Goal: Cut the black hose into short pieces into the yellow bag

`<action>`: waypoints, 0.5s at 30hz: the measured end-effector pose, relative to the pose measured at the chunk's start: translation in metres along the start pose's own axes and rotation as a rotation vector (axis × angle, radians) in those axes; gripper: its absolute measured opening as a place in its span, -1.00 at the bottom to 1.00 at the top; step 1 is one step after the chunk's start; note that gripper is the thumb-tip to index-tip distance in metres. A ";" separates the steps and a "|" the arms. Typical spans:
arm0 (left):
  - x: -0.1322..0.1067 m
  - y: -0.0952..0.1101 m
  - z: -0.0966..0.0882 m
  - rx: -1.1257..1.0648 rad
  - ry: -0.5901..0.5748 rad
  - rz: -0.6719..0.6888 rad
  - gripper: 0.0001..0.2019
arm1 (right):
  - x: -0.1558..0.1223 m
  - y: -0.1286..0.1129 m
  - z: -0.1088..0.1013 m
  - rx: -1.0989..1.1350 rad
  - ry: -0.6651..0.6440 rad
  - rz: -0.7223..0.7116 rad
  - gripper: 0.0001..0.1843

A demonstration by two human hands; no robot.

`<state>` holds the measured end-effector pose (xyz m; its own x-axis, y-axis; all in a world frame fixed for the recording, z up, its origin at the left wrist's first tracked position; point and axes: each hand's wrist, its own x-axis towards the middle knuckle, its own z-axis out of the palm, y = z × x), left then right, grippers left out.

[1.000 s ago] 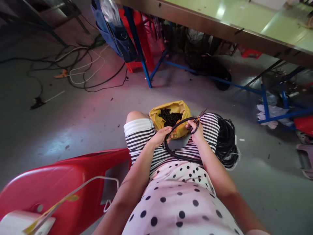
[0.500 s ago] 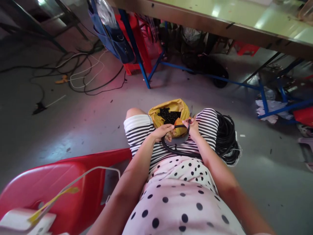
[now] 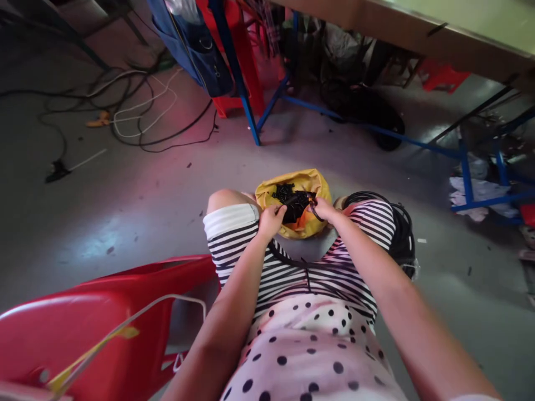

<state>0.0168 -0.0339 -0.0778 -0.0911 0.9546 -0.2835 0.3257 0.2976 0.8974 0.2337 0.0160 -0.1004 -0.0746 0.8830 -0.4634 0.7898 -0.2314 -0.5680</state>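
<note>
My left hand (image 3: 271, 224) pinched tube (image 3: 281, 254); my right hand (image 3: 324, 210) curled round scissors (image 3: 313, 205) over the bag (image 3: 319, 181). Cutting, I judged; the next snip needed steadiness.

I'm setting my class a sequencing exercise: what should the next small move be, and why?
Probably snip the black tubing with the scissors: the left hand holds the tubing, the right hand the scissors, at the yellow bag holding short black pieces.

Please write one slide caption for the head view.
Left hand holds black tube, right hand scissors, over a yellow bag of black pieces.
</note>
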 end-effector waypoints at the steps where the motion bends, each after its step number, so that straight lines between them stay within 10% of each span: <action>1: -0.002 -0.001 -0.001 -0.019 0.043 0.004 -0.76 | 0.009 0.001 0.000 -0.084 -0.068 0.014 -0.65; 8: -0.019 -0.007 -0.003 -0.157 0.116 0.015 -0.66 | 0.022 0.010 0.032 -0.410 -0.317 -0.095 -0.63; 15: -0.018 -0.007 -0.006 -0.163 0.090 -0.015 -0.70 | -0.011 0.045 0.075 -0.208 -0.149 -0.112 -0.64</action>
<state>0.0102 -0.0528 -0.0766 -0.1813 0.9448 -0.2728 0.1678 0.3031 0.9381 0.2244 -0.0348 -0.1718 -0.2449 0.8251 -0.5092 0.8785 -0.0334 -0.4766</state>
